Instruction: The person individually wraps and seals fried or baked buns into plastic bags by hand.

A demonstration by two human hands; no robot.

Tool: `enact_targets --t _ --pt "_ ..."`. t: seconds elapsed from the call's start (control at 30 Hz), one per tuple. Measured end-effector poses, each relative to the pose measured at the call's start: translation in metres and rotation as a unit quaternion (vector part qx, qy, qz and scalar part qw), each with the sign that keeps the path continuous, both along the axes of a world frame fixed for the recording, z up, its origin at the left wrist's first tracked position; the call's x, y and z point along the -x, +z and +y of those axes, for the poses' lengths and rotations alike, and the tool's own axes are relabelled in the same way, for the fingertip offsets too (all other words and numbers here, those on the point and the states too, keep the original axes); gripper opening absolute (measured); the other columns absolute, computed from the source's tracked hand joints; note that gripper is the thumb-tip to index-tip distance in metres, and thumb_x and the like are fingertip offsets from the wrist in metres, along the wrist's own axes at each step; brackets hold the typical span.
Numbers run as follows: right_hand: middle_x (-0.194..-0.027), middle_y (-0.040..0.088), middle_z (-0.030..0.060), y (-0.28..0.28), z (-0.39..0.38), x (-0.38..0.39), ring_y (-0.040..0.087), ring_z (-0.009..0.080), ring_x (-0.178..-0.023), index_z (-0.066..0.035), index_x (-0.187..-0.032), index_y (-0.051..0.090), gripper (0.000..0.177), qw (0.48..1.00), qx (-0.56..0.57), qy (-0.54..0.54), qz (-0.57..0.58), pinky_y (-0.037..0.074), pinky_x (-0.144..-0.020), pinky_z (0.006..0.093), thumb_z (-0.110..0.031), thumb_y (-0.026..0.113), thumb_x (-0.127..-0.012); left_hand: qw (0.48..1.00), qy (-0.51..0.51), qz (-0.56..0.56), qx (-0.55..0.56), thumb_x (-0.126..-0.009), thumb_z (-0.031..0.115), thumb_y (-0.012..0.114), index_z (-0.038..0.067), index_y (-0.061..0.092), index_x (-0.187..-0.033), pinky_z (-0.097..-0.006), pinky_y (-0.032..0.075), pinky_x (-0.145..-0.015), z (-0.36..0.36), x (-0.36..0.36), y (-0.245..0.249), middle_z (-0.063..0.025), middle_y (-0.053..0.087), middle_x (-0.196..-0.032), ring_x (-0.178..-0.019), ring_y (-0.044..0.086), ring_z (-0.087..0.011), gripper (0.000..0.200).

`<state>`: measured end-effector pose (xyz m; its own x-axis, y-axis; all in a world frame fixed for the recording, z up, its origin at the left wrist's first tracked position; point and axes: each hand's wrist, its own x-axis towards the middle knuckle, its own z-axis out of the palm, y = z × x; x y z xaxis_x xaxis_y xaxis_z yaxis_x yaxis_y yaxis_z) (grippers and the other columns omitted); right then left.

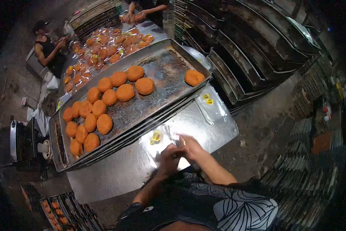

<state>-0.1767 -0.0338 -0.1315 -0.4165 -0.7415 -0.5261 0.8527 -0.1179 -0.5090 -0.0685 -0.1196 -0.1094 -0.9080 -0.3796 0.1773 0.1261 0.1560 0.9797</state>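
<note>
My left hand (pixel 169 158) and my right hand (pixel 190 147) are close together over the near part of a shiny metal table (pixel 115 175). Fingers of both are closed on a thin clear plastic bag (pixel 156 137) with yellow print; glare and blur hide its edges. Just beyond the hands, a large worn baking tray (pixel 157 101) sits on a stack of trays. Round orange-brown crumbed buns (pixel 125 92) fill its left part, and a single bun (pixel 195 77) lies near its right end. More flat clear bags (pixel 211 107) with yellow labels lie on the table at right.
Bagged buns (pixel 107 50) are heaped on the far table. One person (pixel 48 48) is at the left, and another person's hands (pixel 134 17) show at the top. Stacked dark metal pans (pixel 238 65) stand at right. A tray of buns (pixel 55 211) is low at left.
</note>
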Motion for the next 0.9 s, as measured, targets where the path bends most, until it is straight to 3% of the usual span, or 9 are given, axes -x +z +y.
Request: enact_targets --t 0.07,0.13,0.27,0.33,0.37,0.5,0.6,0.77,0.9 --pt "-0.114 0.048 0.0125 0.056 -0.038 0.005 0.051 0.0181 -0.094 -0.003 -0.122 0.034 0.056 0.97 0.158 -0.13 0.13 0.041 -0.083 0.034 -0.041 0.044 -0.083 0.98 0.113 0.039 0.158 -0.069 0.0 0.056 0.004 0.06 -0.087 -0.0259 0.042 -0.059 -0.008 0.004 -0.007 -0.0053 0.054 -0.075 -0.068 0.052 -0.0147 0.019" --pt "-0.12 0.044 0.0132 0.062 -0.058 -0.011 0.05 0.0234 -0.098 -0.005 -0.127 0.026 0.061 0.907 0.418 -0.055 -0.009 0.041 -0.084 0.0352 -0.041 0.046 -0.081 0.891 0.295 0.131 -0.319 -0.075 0.006 0.053 0.003 0.05 -0.106 -0.0261 0.044 -0.065 -0.013 0.028 0.038 -0.0066 0.055 -0.081 -0.072 0.053 -0.0155 0.031" --pt "-0.104 0.054 0.0135 0.053 -0.083 -0.015 0.053 0.0249 -0.091 0.0 -0.105 0.051 0.03 0.936 0.047 0.171 0.303 0.043 -0.079 0.0334 -0.017 0.052 -0.08 0.867 0.156 0.014 -0.473 -0.086 0.023 0.045 0.003 0.043 -0.111 -0.0323 0.045 -0.077 -0.1 -0.009 0.017 -0.0048 0.053 -0.089 -0.078 0.053 -0.0139 0.032" --pt "-0.093 0.056 0.0175 0.073 -0.101 0.085 0.054 0.0264 -0.086 0.004 -0.096 0.053 0.03 0.407 -0.358 0.262 0.799 0.044 -0.076 0.0349 -0.011 0.06 -0.071 0.807 0.23 0.214 -0.5 -0.086 0.022 0.046 0.004 0.044 -0.111 -0.0369 0.042 -0.083 -0.119 -0.023 0.018 -0.0018 0.054 -0.087 -0.085 0.053 -0.0135 0.031" --pt "-0.093 0.055 0.0172 0.076 -0.099 0.128 0.055 0.028 -0.085 0.002 -0.095 0.051 0.031 0.394 -0.251 -0.095 0.879 0.045 -0.074 0.0352 -0.014 0.06 -0.07 0.815 0.305 0.187 -0.455 -0.085 0.022 0.045 0.006 0.037 -0.119 -0.0442 0.035 -0.09 -0.127 -0.034 0.029 -0.0049 0.052 -0.097 -0.099 0.048 -0.0188 0.038" --pt "-0.106 0.051 0.0144 0.059 -0.112 0.222 0.052 0.0368 -0.088 -0.007 -0.114 0.044 0.05 0.275 -0.602 0.147 0.735 0.044 -0.075 0.0449 -0.005 0.058 -0.067 0.748 0.328 0.311 -0.486 -0.081 0.022 0.041 0.008 0.027 -0.127 -0.0524 0.028 -0.093 -0.144 -0.071 0.054 -0.0121 0.039 -0.116 -0.111 0.037 -0.0311 0.05" --pt "-0.101 0.053 0.0168 0.082 -0.123 0.173 0.053 0.036 -0.085 -0.005 -0.107 0.05 0.042 0.491 -0.391 0.143 0.765 0.044 -0.074 0.0412 -0.004 0.06 -0.066 0.737 0.352 0.39 -0.426 -0.08 0.021 0.043 0.008 0.023 -0.128 -0.0528 0.03 -0.091 -0.161 -0.1 0.06 -0.0127 0.037 -0.117 -0.112 0.037 -0.0318 0.054" --pt "-0.103 0.055 0.0064 0.119 -0.153 -0.057 0.051 0.0247 -0.087 -0.011 -0.113 0.048 0.051 0.252 0.084 -0.081 0.961 0.039 -0.07 0.0363 -0.015 0.063 -0.064 0.713 0.365 0.398 -0.447 -0.078 0.015 0.043 0.008 0.02 -0.128 -0.0464 0.033 -0.092 -0.149 -0.075 0.065 -0.0178 0.039 -0.117 -0.111 0.038 -0.032 0.055" --pt "-0.095 0.056 0.0114 0.13 -0.139 -0.107 0.052 0.0265 -0.081 -0.003 -0.117 0.043 0.062 0.412 0.048 -0.068 0.907 0.042 -0.069 0.0353 -0.014 0.066 -0.061 0.779 0.298 0.381 -0.399 -0.08 0.011 0.042 0.008 0.02 -0.127 -0.0394 0.035 -0.091 -0.114 -0.065 0.089 -0.0176 0.041 -0.116 -0.108 0.041 -0.0299 0.052"
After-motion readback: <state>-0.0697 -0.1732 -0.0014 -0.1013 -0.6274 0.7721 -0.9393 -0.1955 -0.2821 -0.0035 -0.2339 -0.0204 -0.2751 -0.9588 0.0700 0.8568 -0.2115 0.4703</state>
